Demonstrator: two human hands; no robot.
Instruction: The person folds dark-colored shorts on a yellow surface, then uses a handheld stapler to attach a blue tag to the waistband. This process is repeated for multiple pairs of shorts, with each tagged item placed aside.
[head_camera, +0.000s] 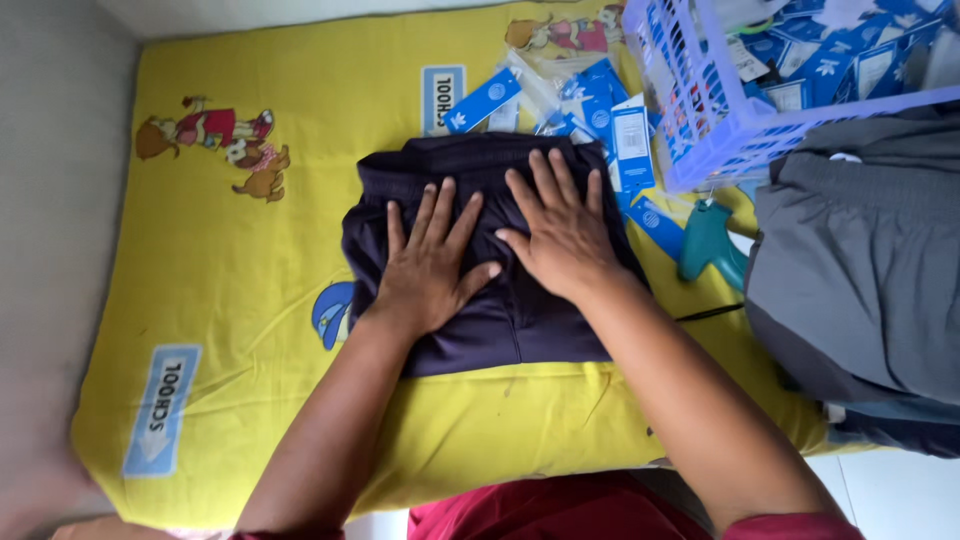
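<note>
Head view: left hand (425, 265) and right hand (560, 235) flat on dark folded garment (500, 320).

Both my forearms reach up from the bottom of the frame toward its centre, my left hand (428, 262) and right hand (558, 232) lying flat, palms down, fingers spread, side by side with thumbs nearly touching.

Folded shorts (480, 260) lie in the middle of the mattress (200, 300), with both hands flat on them, left hand (430, 265) beside right hand (565, 235). Behind them lie tags (610, 120). To the right stand a basket (720, 110) and a pile of clothes (860, 270), with a tagging gun (708, 242) between shorts and pile.
</note>
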